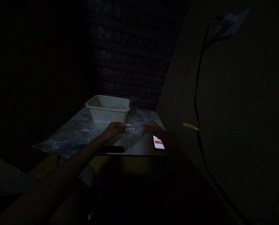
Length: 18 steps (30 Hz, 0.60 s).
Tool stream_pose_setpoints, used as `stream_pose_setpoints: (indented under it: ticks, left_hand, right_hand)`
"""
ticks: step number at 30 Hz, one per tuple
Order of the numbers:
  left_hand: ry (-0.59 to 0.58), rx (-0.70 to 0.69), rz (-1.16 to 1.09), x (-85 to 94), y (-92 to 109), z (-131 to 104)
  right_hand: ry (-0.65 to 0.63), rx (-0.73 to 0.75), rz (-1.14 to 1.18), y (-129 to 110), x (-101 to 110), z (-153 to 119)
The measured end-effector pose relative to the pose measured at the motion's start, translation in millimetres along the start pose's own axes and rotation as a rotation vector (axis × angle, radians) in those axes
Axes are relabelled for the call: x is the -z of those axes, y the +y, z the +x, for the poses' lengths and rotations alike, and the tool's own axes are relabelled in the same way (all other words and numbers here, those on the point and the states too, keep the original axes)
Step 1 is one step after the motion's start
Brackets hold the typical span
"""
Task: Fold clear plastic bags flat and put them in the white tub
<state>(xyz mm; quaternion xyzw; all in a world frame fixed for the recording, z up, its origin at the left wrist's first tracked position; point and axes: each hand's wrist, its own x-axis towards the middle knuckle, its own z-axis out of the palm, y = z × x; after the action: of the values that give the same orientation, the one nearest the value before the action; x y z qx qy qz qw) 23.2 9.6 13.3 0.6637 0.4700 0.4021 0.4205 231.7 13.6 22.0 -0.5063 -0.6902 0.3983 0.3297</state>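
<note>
A clear plastic bag (pixel 132 135) is stretched between my two hands above the front of a small white table (pixel 141 149). My left hand (pixel 115 128) pinches its left upper corner, fingers closed. On the other side my right hand (pixel 151 127) grips the right upper corner, also closed. The bag hangs down from the hands and looks thin and see-through. Behind my left hand stands a cream plastic basin (pixel 108 115) with dark side handles. Something pale lies inside the basin, too dim to name.
More clear plastic (pixel 76 132) spreads over the table's left side and past its edge. A long black object (pixel 112 149) lies along the front edge. A lit phone (pixel 158 142) rests at the right. A dark cable (pixel 196 84) with a yellow tag (pixel 190 126) hangs along the right wall.
</note>
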Motion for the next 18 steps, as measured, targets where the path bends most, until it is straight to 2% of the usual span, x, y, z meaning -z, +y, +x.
stream_pose_setpoints:
  ticks: [3,6,8,12,16,18]
  left_hand:
    - [0.045,0.068,-0.031,2.7,-7,4]
    - [0.117,0.126,-0.02,4.9,-12,5]
    - [0.15,0.161,-0.042,5.3,-12,4]
    - [0.156,0.196,-0.032,3.7,-11,2]
    - [0.114,0.204,0.092,2.7,-12,1]
    - [0.084,0.174,0.184,3.6,-11,0]
  right_hand:
    - [0.026,0.025,-0.314,8,-6,5]
    - [0.224,0.071,-0.601,8,-13,5]
    - [0.305,0.079,-0.669,2,-20,1]
    - [0.244,0.068,-0.661,-17,-39,-9]
    - [0.069,0.139,-0.898,-22,-55,-12]
    - [0.006,0.119,-1.007,-18,-59,-11]
